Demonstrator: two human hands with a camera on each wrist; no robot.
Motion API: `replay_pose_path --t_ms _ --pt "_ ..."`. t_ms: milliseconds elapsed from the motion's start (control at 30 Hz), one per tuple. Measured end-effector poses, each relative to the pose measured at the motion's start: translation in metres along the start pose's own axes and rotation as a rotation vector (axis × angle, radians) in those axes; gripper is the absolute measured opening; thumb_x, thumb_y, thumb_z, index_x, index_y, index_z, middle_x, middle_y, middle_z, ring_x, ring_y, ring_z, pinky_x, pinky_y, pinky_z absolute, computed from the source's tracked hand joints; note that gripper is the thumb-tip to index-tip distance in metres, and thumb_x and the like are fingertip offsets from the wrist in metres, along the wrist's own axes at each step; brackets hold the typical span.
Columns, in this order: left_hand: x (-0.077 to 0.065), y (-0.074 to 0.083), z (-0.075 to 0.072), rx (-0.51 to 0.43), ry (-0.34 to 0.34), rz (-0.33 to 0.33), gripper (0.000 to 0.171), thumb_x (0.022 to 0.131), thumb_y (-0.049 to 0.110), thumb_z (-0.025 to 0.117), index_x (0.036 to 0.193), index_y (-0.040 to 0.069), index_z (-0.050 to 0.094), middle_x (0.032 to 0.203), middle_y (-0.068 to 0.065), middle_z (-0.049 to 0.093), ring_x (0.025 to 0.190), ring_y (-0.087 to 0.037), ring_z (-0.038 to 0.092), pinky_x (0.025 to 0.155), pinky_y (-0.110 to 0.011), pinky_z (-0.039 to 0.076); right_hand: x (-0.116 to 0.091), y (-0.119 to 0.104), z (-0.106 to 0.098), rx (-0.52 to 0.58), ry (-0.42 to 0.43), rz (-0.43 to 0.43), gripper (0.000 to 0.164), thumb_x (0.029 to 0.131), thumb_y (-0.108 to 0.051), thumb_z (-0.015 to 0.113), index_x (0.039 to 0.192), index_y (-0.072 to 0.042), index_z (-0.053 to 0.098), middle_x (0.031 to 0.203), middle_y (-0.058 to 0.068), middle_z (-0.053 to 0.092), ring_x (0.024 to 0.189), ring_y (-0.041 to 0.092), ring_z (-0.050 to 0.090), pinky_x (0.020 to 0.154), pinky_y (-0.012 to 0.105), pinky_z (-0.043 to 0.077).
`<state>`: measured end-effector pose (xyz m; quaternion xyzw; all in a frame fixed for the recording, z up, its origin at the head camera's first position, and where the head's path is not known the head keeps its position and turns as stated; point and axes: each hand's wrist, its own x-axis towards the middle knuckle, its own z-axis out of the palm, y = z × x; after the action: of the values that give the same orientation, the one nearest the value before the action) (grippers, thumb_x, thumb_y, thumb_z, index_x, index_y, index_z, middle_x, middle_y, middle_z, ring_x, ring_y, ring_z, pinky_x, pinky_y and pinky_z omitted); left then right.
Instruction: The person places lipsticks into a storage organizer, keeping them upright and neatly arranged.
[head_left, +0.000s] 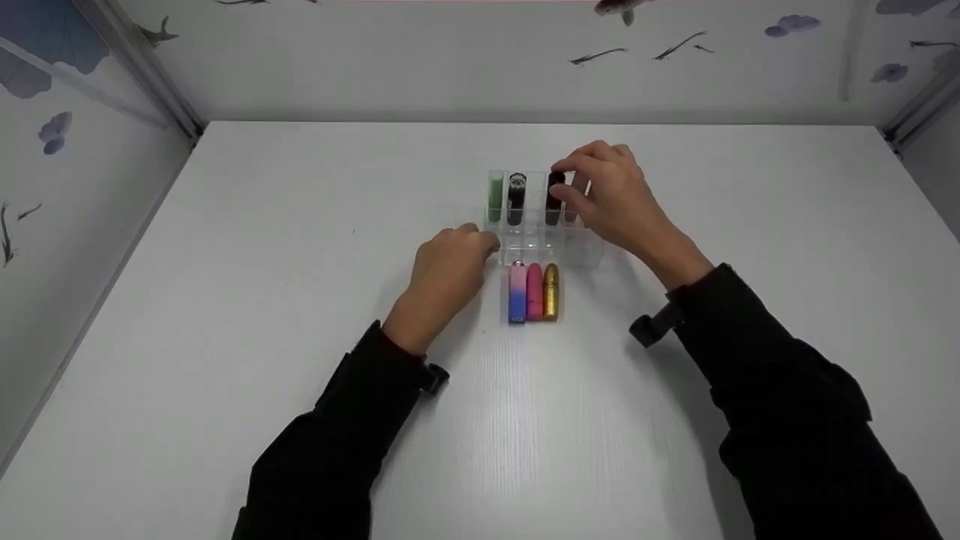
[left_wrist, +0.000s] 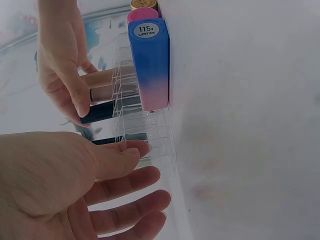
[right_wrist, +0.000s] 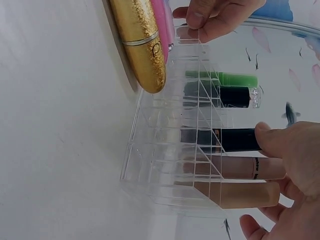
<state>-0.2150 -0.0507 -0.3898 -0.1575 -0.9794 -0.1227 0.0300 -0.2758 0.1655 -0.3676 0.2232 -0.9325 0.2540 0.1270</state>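
Pinching one black tube (right_wrist: 239, 140) near its top: our right grip (head_left: 616, 193), the nearer; long axis upright in clear organizer (head_left: 588, 249).

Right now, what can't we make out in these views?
Head: the beige tube, behind the right hand.
Head: lettering on the blue-and-pink lipstick, too small.
Left wrist: most of the magenta tube, behind that lipstick.
Right wrist: one end of the gold tube, cut off by top edge.
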Motion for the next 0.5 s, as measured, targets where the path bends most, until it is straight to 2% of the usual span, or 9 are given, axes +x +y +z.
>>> replay_pose_path --t_ms 167,300,433,500 --pt "0.0001 0.0006 -0.0001 0.0 0.006 0.002 0.021 0.093 0.011 0.057 0.106 0.017 0.072 0.094 -0.005 0.069 0.083 -0.022 0.065 0.068 -0.035 0.055 -0.0008 -0.0013 -0.0006 -0.017 -0.028 0.058 0.032 0.09 -0.029 0.063 0.116 -0.011 0.064 0.116 0.008 0.058 0.108 0.026 0.047 0.091 0.046 0.038" --pt "0.0004 0.0007 -0.0002 -0.001 0.008 0.0 0.021 0.093 0.011 0.057 0.106 0.017 0.072 0.093 -0.005 0.069 0.083 -0.021 0.066 0.068 -0.034 0.055 -0.0005 -0.0017 -0.0004 -0.022 -0.034 0.073 0.031 0.09 -0.029 0.063 0.116 -0.011 0.064 0.113 0.008 0.058 0.104 0.024 0.048 0.088 0.043 0.04" --pt "0.0007 0.0009 -0.0009 -0.003 0.003 -0.003 0.02 0.093 0.013 0.057 0.106 0.017 0.072 0.093 -0.005 0.069 0.083 -0.021 0.066 0.068 -0.035 0.055 -0.0007 -0.0015 -0.0035 -0.009 -0.047 0.08 0.034 0.091 -0.031 0.062 0.118 -0.012 0.062 0.116 0.007 0.059 0.107 0.023 0.049 0.091 0.041 0.042" --pt "0.0011 0.0012 -0.0013 -0.005 -0.004 -0.005 0.02 0.094 0.014 0.057 0.106 0.017 0.072 0.093 -0.005 0.069 0.083 -0.022 0.066 0.069 -0.035 0.055 -0.002 -0.0009 -0.0083 0.013 -0.026 0.077 0.037 0.091 -0.033 0.061 0.122 -0.012 0.06 0.119 0.007 0.058 0.11 0.023 0.049 0.093 0.041 0.042"
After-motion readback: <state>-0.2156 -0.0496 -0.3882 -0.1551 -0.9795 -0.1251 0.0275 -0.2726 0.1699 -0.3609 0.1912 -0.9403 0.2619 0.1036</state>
